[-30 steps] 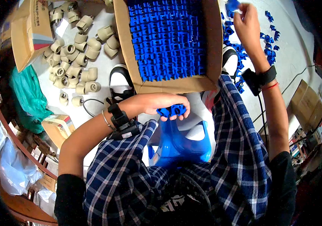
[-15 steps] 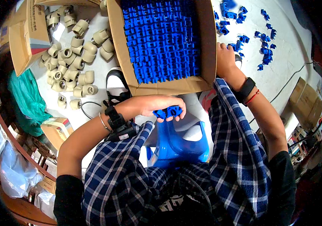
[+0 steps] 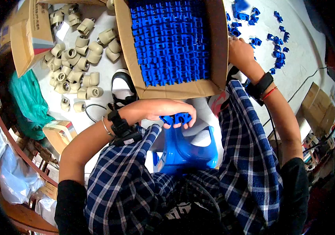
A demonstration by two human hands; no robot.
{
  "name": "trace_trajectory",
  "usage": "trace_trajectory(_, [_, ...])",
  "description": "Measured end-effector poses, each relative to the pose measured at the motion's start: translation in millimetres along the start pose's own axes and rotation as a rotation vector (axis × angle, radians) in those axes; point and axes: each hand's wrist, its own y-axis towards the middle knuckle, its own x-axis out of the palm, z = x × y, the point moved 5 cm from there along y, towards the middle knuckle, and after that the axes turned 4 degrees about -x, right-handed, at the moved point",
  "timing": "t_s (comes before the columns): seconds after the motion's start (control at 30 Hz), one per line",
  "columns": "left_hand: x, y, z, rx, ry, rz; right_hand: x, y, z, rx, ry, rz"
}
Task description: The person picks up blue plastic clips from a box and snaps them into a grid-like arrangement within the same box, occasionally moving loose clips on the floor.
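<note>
The right hand [image 3: 241, 53] has drawn back toward loose blue clips [image 3: 256, 41] beside the carton [image 3: 183, 93], relocating work there, its grip indeterminable, while the left hand [image 3: 167, 109] remains clamped on held blue clips [image 3: 182, 118].

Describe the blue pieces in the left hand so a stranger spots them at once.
Find the large open cardboard box at top centre. Below its near edge, the left hand curls around the blue pieces; unlike the rowed pieces in the box and the scattered pieces on the floor, these are held.
</note>
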Motion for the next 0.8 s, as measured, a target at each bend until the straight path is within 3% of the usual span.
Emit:
trace_trajectory(0.23, [-6.0,-36.6,43.0,0.234,-0.140,0.078,-20.6,11.6,23.9,0.109,-0.010,0.098])
trace_trajectory(0.53, [-16.3,-41.8,53.0,0.256,-0.186,0.158,-27.7,22.3,33.3,0.151,0.101,0.198])
trace_trajectory(0.73, [-23.2,-30.0,58.0,0.192,-0.087,0.129,-76.8,31.8,24.8,0.121,0.263,0.521])
trace_trajectory(0.8, [-26.5,-29.9,63.4,0.177,-0.074,0.146,-97.9,32.9,16.8,-0.080,0.359,0.744])
